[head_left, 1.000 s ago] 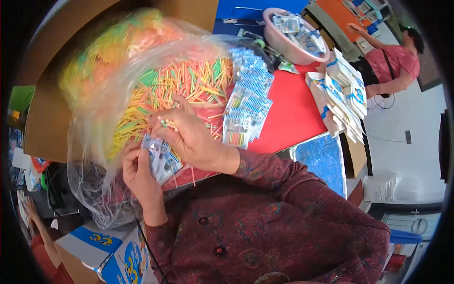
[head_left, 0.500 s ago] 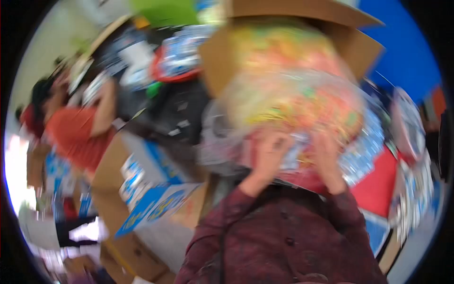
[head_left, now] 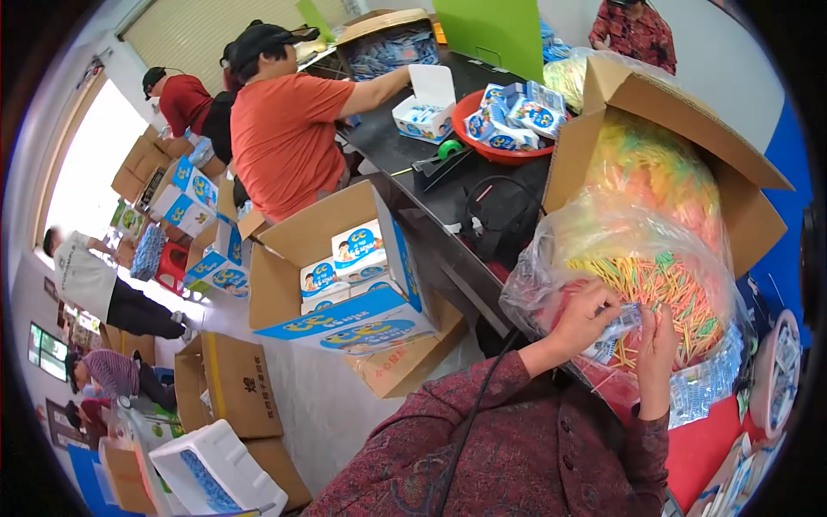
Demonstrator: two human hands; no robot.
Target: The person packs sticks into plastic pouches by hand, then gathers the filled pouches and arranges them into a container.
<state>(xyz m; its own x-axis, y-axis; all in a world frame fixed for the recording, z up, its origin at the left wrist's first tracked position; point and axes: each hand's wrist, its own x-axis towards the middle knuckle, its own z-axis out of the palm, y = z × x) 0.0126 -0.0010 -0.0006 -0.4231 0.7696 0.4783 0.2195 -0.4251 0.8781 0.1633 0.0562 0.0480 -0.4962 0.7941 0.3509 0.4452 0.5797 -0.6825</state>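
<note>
My left hand (head_left: pixel 587 317) is closed in a pinch on a small clear plastic packet (head_left: pixel 624 320) with blue print. From the other side, the closed fingers of my right hand (head_left: pixel 656 351) meet the packet's edge. Just beyond both hands, thin coloured sticks (head_left: pixel 680 293) in yellow, pink and green spill toward me. They lie in the mouth of a large clear plastic bag (head_left: pixel 603 228), which leans out of an open cardboard box (head_left: pixel 698 112). Many blue-printed clear packets (head_left: pixel 711 379) lie beside my right hand. What my fingertips cover is hidden.
At left stands an open carton (head_left: pixel 336 323) with white-and-blue boxes. A red basin (head_left: pixel 508 155) of packs sits on the black table (head_left: pixel 405 177). A co-worker in an orange shirt (head_left: pixel 284 146) reaches into a white box (head_left: pixel 424 121). A pink-rimmed basket (head_left: pixel 775 379) stands at right.
The view has swung left and sharpened, so the scene sits farther right. My hands, spread over the sticks before, are now nearer together at the small packet.
</note>
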